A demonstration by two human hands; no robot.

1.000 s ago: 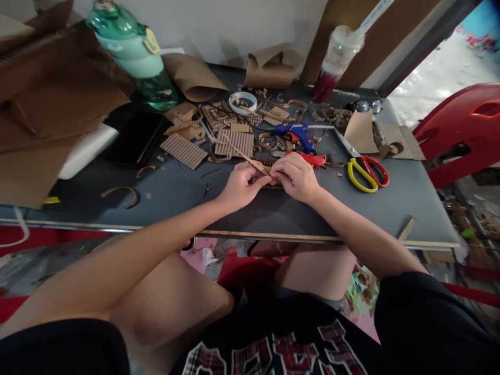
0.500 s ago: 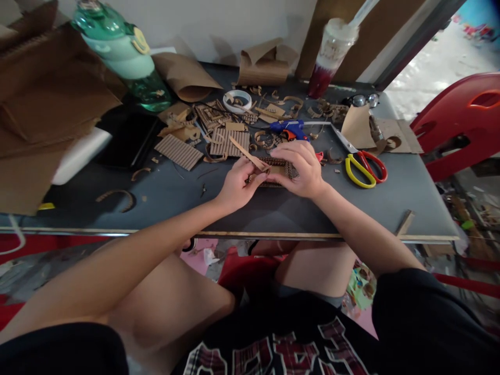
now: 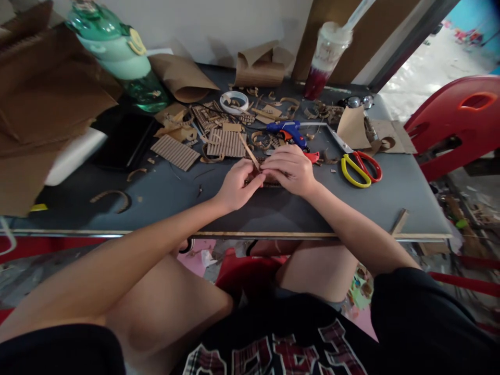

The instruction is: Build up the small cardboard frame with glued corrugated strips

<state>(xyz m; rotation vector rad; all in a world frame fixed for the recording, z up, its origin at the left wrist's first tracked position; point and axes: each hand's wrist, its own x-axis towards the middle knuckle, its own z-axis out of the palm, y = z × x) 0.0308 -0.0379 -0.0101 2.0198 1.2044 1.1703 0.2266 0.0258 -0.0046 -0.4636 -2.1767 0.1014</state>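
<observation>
My left hand is closed, thumb and fingers pinching a thin cardboard strip whose free end sticks up and away from me. Fingers of my right hand are bent over a small corrugated cardboard piece with raised edges, which lies on the table mostly covered by both hands. The two hands meet at the strip's near end, so the exact contact there is hidden. Just beyond them are a flat corrugated square and a blue glue gun.
Yellow-and-red-handled scissors lie at right, near glasses. A drink cup, white tape roll and green bottle stand toward the back. A black phone-like slab and cardboard scraps lie left. A red chair stands right.
My right hand has moved left, close against my left hand, covering more of the cardboard piece. The strip now points more steeply upward. The view has shifted slightly.
</observation>
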